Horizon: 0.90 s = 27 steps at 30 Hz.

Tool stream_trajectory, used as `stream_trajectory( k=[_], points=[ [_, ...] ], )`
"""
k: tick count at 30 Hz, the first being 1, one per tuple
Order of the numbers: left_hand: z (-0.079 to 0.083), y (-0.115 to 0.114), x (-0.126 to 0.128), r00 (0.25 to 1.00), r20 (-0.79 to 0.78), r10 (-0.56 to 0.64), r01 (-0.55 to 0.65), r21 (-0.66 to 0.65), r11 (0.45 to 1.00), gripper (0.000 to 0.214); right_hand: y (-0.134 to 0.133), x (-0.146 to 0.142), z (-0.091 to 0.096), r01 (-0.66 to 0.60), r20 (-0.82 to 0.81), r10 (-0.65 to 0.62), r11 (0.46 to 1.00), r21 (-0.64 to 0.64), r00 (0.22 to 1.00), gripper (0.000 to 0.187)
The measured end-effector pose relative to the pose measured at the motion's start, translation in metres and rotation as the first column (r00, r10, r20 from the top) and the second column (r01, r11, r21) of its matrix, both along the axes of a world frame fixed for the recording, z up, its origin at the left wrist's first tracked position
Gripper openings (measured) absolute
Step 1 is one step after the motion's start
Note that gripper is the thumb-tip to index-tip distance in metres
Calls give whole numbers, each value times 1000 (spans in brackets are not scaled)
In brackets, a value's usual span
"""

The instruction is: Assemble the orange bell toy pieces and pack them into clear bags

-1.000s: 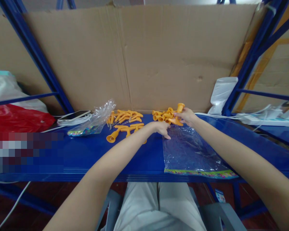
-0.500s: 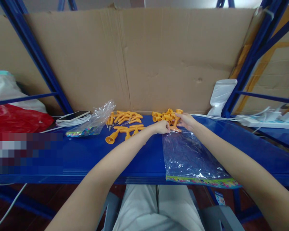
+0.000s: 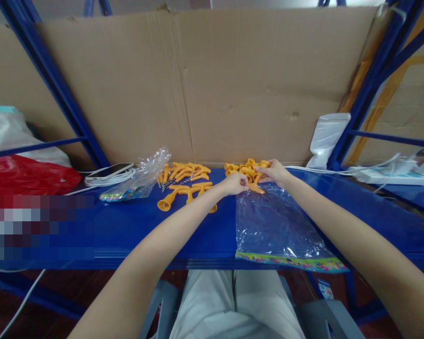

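Observation:
A clear plastic bag [image 3: 279, 226] with a colourful printed strip lies flat on the blue shelf [image 3: 127, 226]. My left hand [image 3: 235, 183] pinches the bag's far left corner. My right hand [image 3: 275, 172] is closed on an orange plastic T-shaped piece [image 3: 257, 186] at the bag's far edge. Just behind both hands sits a small heap of orange pieces [image 3: 242, 168]. Another group of orange pieces [image 3: 185, 181] lies to the left.
A second clear bag [image 3: 141, 179] lies crumpled left of the orange pieces, beside a phone [image 3: 109, 170] on white cable. Cardboard [image 3: 205, 84] backs the shelf. A red bag [image 3: 24, 174] is far left, a white pouch [image 3: 327, 136] and power strip [image 3: 385, 176] right.
My right hand has brought the orange piece down from above the heap to the bag's far edge. My left hand went from resting flat to pinching the bag's corner.

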<state>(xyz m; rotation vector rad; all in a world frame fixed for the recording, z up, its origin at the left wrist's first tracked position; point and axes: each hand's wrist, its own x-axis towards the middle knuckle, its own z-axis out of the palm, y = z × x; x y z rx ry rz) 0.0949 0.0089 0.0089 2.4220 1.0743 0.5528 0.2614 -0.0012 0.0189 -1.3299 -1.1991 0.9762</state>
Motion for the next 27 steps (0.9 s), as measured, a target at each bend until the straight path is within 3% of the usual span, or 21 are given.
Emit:
stream_trajectory(
  k=[6,10,17,27],
  points=[
    [7,3,0,995,41,-89,78,218,973,10,-2,2,13,32,44,-31,999,-24,999,15],
    [15,7,0,994,103,-31,-4,321,947,12,3,-2,27,-7,59,10,998,-57,998,12],
    [15,20,-5,977,184,108,-168,352,921,11,27,-16,40,-57,125,69,994,-91,990,8],
    [3,32,-11,951,261,163,-241,303,922,9,33,-29,39,-155,394,227,966,-205,891,12]
  ],
)
